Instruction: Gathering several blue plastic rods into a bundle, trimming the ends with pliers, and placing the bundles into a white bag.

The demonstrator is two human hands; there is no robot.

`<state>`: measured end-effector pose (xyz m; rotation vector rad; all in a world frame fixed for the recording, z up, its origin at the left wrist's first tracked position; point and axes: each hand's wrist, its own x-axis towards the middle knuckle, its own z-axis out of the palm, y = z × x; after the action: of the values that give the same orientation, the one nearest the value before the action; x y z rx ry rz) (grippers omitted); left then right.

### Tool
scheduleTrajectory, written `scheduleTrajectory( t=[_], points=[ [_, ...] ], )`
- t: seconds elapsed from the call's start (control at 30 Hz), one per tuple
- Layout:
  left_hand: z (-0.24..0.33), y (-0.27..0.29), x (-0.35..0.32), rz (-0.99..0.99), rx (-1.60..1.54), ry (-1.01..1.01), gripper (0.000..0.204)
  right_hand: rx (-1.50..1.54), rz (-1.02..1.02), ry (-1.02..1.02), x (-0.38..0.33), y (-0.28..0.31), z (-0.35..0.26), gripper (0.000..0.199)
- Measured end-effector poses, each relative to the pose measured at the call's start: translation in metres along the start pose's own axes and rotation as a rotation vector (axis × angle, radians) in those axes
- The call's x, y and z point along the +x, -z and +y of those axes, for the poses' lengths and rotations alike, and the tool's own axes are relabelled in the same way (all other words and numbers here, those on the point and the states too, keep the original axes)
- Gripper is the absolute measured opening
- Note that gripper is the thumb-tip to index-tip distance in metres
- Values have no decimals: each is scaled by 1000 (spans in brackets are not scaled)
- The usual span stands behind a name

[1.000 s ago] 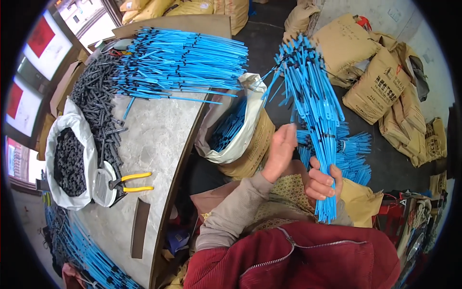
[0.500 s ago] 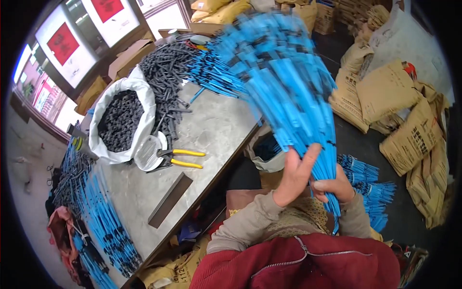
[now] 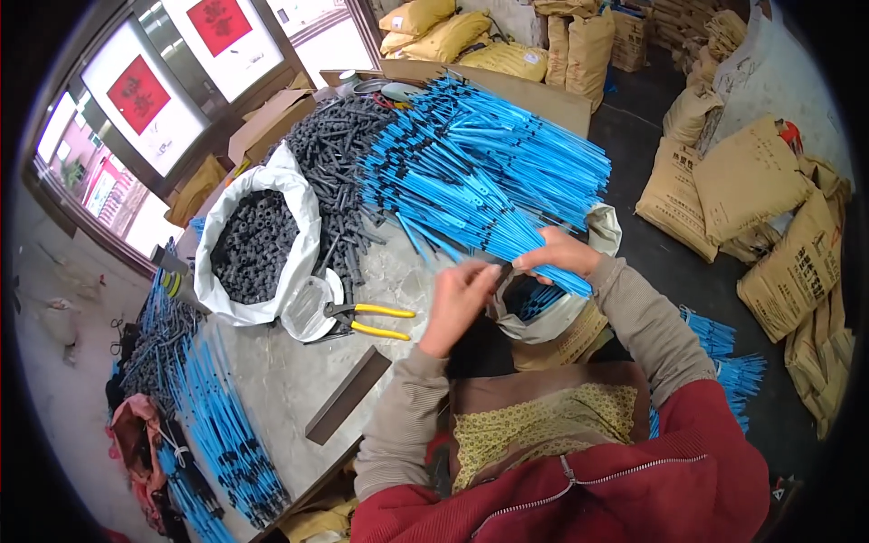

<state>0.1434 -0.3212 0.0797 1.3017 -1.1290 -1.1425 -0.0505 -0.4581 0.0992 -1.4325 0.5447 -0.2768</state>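
Note:
My right hand [image 3: 559,255] is closed round the near end of a bundle of thin blue rods with black pieces along them [image 3: 453,195]. The bundle slants up and left over the table, its far end lying among other blue rods [image 3: 534,149]. Just left of the gripped end is my left hand [image 3: 459,300], over the table's edge. Its fingers are bent and smeared by motion, so whether they hold anything does not show. Yellow-handled pliers [image 3: 380,321] lie on the grey table [image 3: 272,371], beside a clear plastic tub [image 3: 310,306].
A white sack of small dark grey parts [image 3: 206,262] stands on the table beside a heap of dark grey tubes [image 3: 339,149]. A dark bar [image 3: 348,395] lies nearer me. An open white sack [image 3: 552,324] stands below the table edge. Brown paper sacks [image 3: 751,185] line the right.
The blue bundle has gone from in front of me at the right to the pile on the table. My left hand has left it and moved left; my right hand keeps its hold.

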Motion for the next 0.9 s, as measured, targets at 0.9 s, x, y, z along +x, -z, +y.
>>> scheduleTrajectory(
  t=[0.9],
  points=[
    [6,90,87,238,1575,-143,70,-499,620,473,-62,77,37,38]
  ],
)
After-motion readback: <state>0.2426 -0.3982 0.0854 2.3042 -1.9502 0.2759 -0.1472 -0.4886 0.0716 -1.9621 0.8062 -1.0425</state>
